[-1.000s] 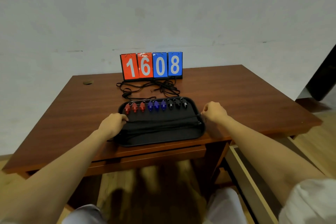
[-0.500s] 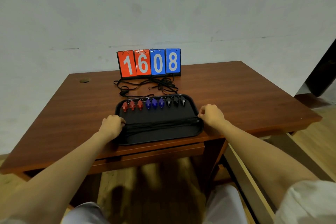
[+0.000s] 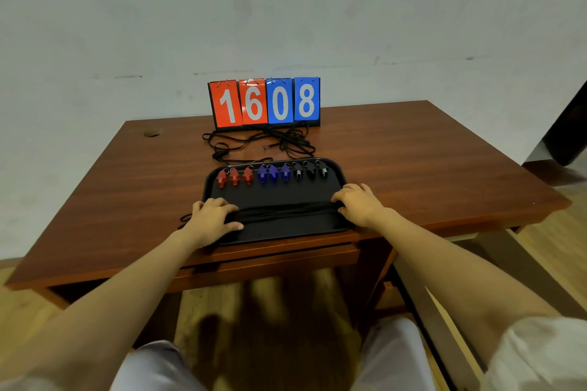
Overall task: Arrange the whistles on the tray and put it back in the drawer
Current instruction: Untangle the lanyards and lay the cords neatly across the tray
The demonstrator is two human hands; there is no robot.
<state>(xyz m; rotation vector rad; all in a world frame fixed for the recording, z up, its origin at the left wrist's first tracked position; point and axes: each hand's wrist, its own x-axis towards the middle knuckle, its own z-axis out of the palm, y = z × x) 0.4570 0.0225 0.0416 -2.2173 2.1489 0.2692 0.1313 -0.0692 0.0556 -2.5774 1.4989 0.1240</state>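
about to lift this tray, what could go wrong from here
The whistles sit loose in a row by the far rim of the tray; a tilt could slide them out of order. The tangled cords on the table before the scoreboard may snag. The cord bundle between the left hand and right hand could spill over the rim.

Flip scoreboard [image 3: 265,101] reading 1608, wooden desk [image 3: 413,149], grey wall [image 3: 286,9]

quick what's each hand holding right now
Left hand: closed, grip on the left end of the cord bundle.
Right hand: closed, fingers curled on the bundle's right end, at the tray rim.
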